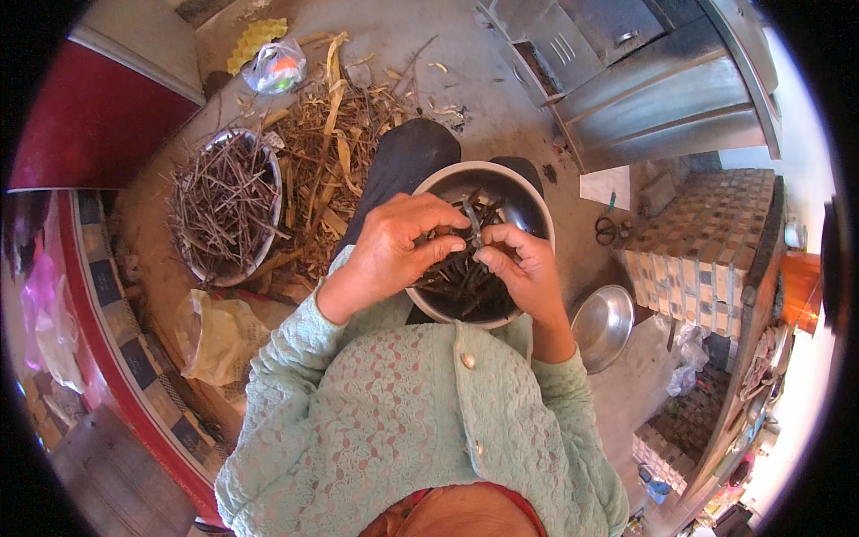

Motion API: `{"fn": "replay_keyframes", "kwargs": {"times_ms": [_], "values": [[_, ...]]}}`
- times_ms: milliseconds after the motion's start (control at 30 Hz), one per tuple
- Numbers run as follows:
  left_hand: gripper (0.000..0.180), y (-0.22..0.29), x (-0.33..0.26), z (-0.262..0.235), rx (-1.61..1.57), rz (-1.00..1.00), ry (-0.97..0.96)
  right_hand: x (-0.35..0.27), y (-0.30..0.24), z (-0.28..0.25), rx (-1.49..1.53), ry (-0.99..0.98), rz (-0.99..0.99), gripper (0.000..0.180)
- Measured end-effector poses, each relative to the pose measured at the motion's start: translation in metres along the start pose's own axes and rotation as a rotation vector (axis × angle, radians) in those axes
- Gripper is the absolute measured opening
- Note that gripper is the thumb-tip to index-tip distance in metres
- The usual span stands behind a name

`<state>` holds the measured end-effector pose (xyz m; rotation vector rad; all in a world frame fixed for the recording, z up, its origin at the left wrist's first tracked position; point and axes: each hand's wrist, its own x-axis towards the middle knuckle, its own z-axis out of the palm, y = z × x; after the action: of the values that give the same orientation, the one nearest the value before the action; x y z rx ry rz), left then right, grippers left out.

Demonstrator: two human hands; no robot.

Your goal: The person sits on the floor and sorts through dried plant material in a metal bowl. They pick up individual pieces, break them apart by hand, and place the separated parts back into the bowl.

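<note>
A wide bowl (548,199) with a pale rim rests on my lap, partly filled with dark, dry, pod-like strips (461,285). Above it, a thin greyish pod-like piece (472,222) is pinched between my two hands. My left hand (394,246) grips it from one side, thumb and forefinger close together. From the other side, my right hand (522,259) has thumb and fingertips closed on the same piece. Exactly what kind of piece it is cannot be made out. Part of the bowl's contents is hidden by my hands.
To the left stands a metal basin (279,179) heaped with thin brown twigs (215,210). Dry husks and chips (313,170) litter the floor beside it. An empty-looking metal bowl (604,324) and scissors (608,231) lie at right, near a tiled brick block (693,251).
</note>
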<state>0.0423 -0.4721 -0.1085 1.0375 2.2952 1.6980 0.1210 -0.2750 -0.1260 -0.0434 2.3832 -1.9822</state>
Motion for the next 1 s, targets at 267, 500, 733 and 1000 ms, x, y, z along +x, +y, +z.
{"fn": "replay_keyframes", "kwargs": {"times_ms": [267,500,733,1000], "values": [[0.015,-0.002,-0.001,0.016,-0.253,-0.246,-0.008,-0.004,-0.003,0.008,-0.063,0.078,0.0,0.013],[0.016,-0.006,-0.001,0.017,-0.271,-0.197,-0.037,-0.004,-0.005,0.014,-0.103,0.077,-0.025,0.014],[0.015,-0.007,-0.001,0.02,-0.274,-0.165,-0.074,-0.003,-0.005,0.018,-0.29,0.118,-0.14,0.014],[0.012,-0.011,-0.003,0.02,-0.41,-0.221,-0.087,0.001,-0.009,0.016,-0.097,0.148,-0.05,0.016]]}}
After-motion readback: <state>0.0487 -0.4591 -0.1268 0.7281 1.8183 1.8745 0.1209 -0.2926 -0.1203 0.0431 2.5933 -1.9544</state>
